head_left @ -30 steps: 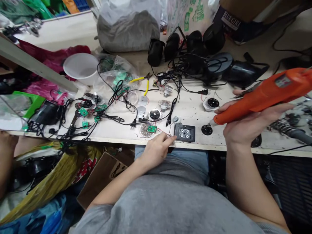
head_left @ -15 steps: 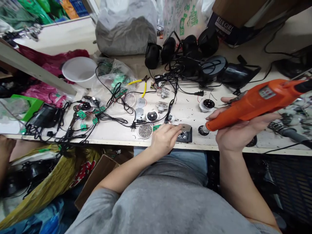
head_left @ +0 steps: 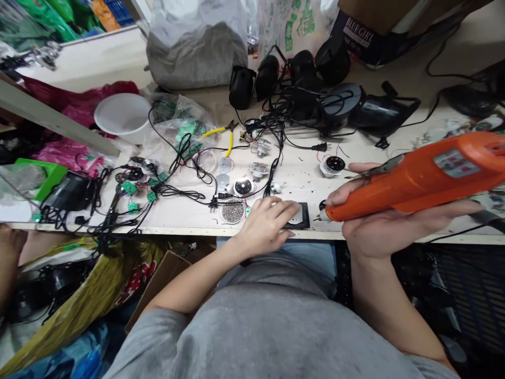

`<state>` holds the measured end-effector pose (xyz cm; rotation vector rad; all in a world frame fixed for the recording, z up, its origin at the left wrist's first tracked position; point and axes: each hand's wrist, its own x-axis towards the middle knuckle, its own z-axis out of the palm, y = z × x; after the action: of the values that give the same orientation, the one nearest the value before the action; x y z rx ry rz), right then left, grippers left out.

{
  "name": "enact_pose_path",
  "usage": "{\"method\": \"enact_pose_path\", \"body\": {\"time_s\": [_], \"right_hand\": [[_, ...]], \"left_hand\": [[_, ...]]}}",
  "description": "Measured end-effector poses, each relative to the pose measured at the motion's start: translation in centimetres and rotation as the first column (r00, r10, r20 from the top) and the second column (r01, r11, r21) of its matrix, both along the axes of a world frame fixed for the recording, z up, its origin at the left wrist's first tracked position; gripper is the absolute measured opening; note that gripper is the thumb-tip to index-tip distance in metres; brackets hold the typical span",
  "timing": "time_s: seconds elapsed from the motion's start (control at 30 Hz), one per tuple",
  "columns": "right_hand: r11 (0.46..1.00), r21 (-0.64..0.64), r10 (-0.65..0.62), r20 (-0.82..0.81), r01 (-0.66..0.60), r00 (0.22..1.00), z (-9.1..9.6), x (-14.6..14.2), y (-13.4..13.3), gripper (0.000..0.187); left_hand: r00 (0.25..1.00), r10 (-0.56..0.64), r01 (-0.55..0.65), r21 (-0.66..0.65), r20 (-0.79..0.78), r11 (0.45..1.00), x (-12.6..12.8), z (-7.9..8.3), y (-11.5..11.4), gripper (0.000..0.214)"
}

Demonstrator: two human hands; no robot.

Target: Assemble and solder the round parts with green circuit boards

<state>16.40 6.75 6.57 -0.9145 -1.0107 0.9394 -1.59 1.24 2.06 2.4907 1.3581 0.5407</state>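
My right hand (head_left: pixel 379 226) grips an orange electric screwdriver (head_left: pixel 426 176) lying across the palm. Its tip points left, low over the bench beside a small dark round part (head_left: pixel 322 205). My left hand (head_left: pixel 268 223) rests with fingers stretched over a thin grey metal plate (head_left: pixel 302 215), thumb apart near the front edge. Under the plate is a black square block (head_left: pixel 303 225); my fingers hide part of both. Left of this hand stands a round dish of small screws (head_left: pixel 232 211). A white round part with a black disc face (head_left: pixel 333 166) sits beyond the screwdriver tip.
Yellow-handled cutters (head_left: pixel 224 136), loose grey plates (head_left: pixel 224 166) and tangled black cables (head_left: pixel 185 184) with green boards lie to the left. Black lamp housings (head_left: pixel 303 71) line the back. A white bowl (head_left: pixel 122 116) stands at far left. Another person's hand (head_left: pixel 10 242) shows at the left edge.
The plate, tilted above the black block before, now lies flat on it, and my left thumb has spread away. The screwdriver has moved slightly left and toward me, off the small round part.
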Motion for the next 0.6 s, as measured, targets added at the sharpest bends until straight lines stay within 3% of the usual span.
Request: {"method": "enact_pose_path", "body": {"time_s": [0.1, 0.2, 0.3, 0.4, 0.5, 0.6], "right_hand": [[1.000, -0.013, 0.028, -0.004, -0.029, 1.000, 0.1, -0.2, -0.4, 0.078], [0.999, -0.015, -0.039, 0.039, 0.040, 0.998, 0.6, -0.2, -0.7, 0.072], [0.997, -0.051, -0.057, 0.136, 0.064, 0.989, 1.0, 0.1, -0.8, 0.079], [0.996, -0.077, -0.030, 0.154, 0.042, 0.988, 0.9, 0.4, -0.8, 0.080], [0.995, -0.101, 0.020, 0.147, -0.005, 0.989, 0.5, 0.6, -0.8, 0.080], [0.993, -0.106, 0.063, 0.204, -0.042, 0.977, 0.1, 0.8, -0.7, 0.088]], "left_hand": [[1.000, 0.007, -0.008, 0.032, 0.031, 0.999, 0.8, -0.4, 1.1, 0.027], [0.945, 0.147, -0.169, 0.051, 0.291, 0.984, 1.0, -0.6, 1.8, 0.024], [0.846, 0.261, -0.248, -0.091, 0.465, 0.965, 0.8, 0.0, 2.4, 0.019], [0.844, 0.267, -0.218, -0.158, 0.464, 0.963, 0.8, 0.6, 2.6, 0.015], [0.866, 0.212, -0.247, 0.019, 0.454, 0.969, 0.9, 0.3, 2.5, 0.015], [0.931, 0.122, -0.236, 0.314, 0.344, 0.920, 0.8, -0.8, 1.8, 0.016]]}}
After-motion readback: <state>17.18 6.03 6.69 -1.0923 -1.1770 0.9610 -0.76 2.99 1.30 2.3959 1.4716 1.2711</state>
